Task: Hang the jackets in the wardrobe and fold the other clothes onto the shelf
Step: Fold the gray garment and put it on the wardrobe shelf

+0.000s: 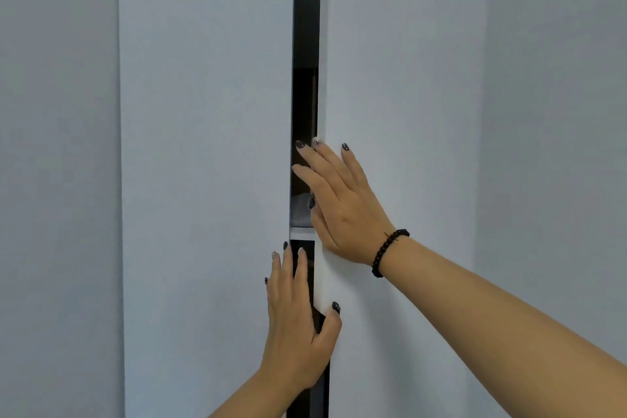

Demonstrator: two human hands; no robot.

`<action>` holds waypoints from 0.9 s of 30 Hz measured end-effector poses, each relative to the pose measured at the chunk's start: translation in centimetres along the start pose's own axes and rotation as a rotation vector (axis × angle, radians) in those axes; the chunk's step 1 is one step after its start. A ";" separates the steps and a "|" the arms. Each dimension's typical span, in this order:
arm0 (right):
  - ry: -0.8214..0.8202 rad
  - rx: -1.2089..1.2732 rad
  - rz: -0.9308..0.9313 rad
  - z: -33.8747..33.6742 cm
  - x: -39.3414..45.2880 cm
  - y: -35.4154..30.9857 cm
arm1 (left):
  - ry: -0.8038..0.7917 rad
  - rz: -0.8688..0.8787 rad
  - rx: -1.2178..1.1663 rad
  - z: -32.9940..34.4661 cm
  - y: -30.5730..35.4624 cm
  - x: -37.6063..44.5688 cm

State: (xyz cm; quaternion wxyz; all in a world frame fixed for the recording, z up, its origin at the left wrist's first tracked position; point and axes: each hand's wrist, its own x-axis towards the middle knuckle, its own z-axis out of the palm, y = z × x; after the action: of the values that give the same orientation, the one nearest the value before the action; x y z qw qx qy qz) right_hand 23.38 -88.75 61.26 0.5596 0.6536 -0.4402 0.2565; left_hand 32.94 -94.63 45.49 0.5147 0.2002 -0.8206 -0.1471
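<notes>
White panels fill the frame: two wardrobe doors, the left door (203, 180) and the right door (407, 146), with one dark gap (305, 95) between them at centre. One shelf edge (302, 232) crosses it. Two hands press flat with fingers spread: left hand (298, 332) low, right hand (342, 207) above, wearing one beaded bracelet (386, 251).

Two wardrobe doors: left door (203, 180), right door (400, 112), one dark gap between them. Two hands: left hand (298, 326), right hand (342, 210). One beaded bracelet (386, 253). One shelf edge (302, 233), one pale folded item (302, 210) on it.
</notes>
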 end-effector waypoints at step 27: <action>-0.133 -0.233 0.287 17.6 1.2 3.1 | 0.015 -0.180 0.326 5.3 -15.3 10.4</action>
State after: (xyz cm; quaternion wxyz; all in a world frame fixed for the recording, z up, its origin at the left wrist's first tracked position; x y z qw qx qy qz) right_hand 18.48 -105.95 59.57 0.5586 0.5305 -0.5918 0.2374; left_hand 26.77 -112.80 44.52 0.4661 0.3547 -0.8086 -0.0559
